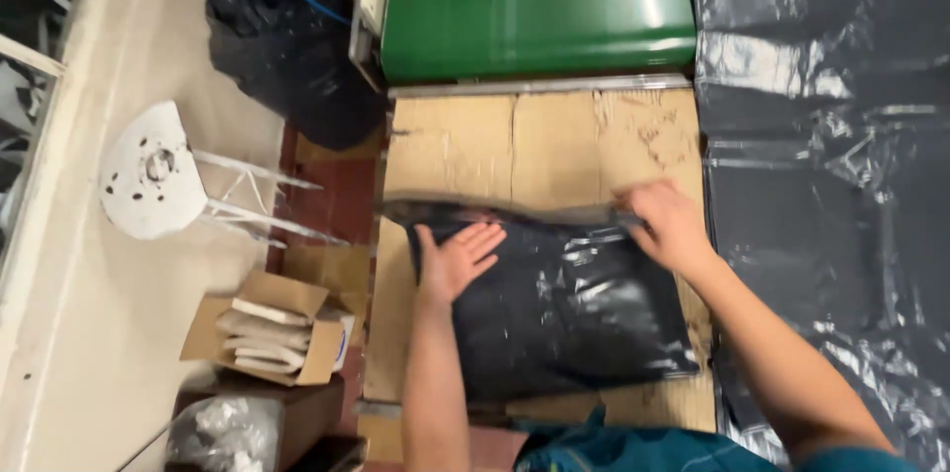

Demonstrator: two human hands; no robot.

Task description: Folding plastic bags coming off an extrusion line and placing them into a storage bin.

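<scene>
A flat black plastic bag [574,309] lies on a brown cardboard sheet [534,145] in front of me. My left hand [457,256] rests palm down on the bag's upper left part, fingers spread. At the bag's top right corner, my right hand [669,223] is curled over the folded upper edge; the blur hides whether it pinches the plastic. The bag's top edge forms a dark fold running between both hands.
A green conveyor belt [534,2] runs beyond the cardboard. Black plastic sheeting [831,155] covers the right side. To the left stand a full black sack [287,42], a white stool [148,175] lying on its side, and an open carton [272,329] of flat packets.
</scene>
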